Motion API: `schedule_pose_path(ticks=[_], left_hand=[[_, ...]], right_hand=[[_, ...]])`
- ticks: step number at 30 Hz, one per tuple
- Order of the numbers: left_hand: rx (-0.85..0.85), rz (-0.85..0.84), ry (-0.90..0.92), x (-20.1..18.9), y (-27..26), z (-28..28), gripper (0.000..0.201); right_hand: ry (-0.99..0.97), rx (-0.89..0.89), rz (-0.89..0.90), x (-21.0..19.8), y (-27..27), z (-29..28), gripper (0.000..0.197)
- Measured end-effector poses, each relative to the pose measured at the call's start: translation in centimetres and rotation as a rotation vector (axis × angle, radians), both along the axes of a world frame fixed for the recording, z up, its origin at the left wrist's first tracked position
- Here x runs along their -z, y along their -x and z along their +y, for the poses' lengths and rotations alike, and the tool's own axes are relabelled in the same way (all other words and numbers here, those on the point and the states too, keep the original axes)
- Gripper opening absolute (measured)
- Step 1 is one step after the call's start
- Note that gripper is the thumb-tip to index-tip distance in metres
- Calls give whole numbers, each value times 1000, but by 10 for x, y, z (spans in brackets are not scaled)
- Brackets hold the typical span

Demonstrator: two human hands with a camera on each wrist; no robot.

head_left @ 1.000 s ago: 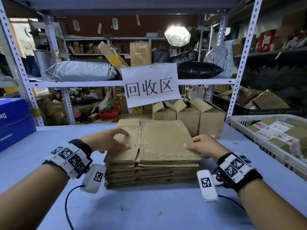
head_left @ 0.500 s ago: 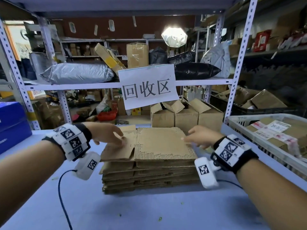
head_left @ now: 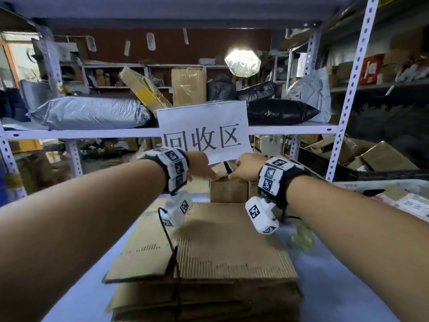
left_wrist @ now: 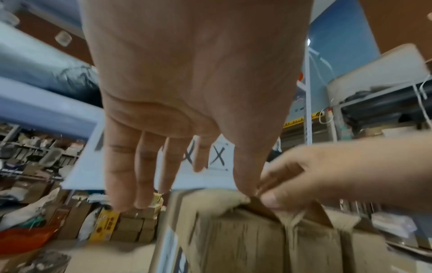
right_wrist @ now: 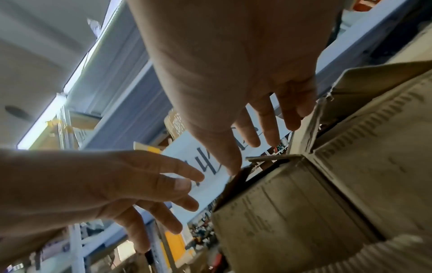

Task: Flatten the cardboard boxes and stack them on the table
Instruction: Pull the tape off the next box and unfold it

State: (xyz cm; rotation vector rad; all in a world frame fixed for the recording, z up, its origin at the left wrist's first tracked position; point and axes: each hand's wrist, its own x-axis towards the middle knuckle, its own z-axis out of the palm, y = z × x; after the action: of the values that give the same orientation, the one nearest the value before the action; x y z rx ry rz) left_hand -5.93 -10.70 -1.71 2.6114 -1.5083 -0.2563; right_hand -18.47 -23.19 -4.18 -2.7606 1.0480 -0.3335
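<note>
Fingers (left_wrist: 268, 198) of right hand (head_left: 246, 167) pinch a top flap of an upright box (head_left: 228, 190) at back of surface (head_left: 336, 275); left hand (head_left: 200, 166) fingers straight, touching same flap. Flattened stack (head_left: 209, 263) sits nearer, so several done; this box & neighbours beside it prob. still left.

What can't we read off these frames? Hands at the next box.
- Grip of the left hand and right hand on the box: head view shows only their backs; wrist views blurred.
- What is in the box: not shown in any view.
- Paper sign: left hand covers its lower left corner in the head view.
- Flattened stack: near end cut off by the bottom edge.
</note>
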Motion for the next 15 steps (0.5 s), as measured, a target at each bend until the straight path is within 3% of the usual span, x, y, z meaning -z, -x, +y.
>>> schedule_pose_path(ticks=[3,7,11,15], left_hand=[[-53,-75,-9,17,2,-22,48],[-37,-7,24,20,1,-33,55],[-8,-20,0,13,7,-39,40],[-2,-139,-2,3,9,-42,33]], right_hand=[[10,16,49,3,-13,-15,47],[-76,-20,-45,9,-16,-27,65],[-140,61,-155,11,-12,-38,28],[-185,152,-261,6,-14,-48,27]])
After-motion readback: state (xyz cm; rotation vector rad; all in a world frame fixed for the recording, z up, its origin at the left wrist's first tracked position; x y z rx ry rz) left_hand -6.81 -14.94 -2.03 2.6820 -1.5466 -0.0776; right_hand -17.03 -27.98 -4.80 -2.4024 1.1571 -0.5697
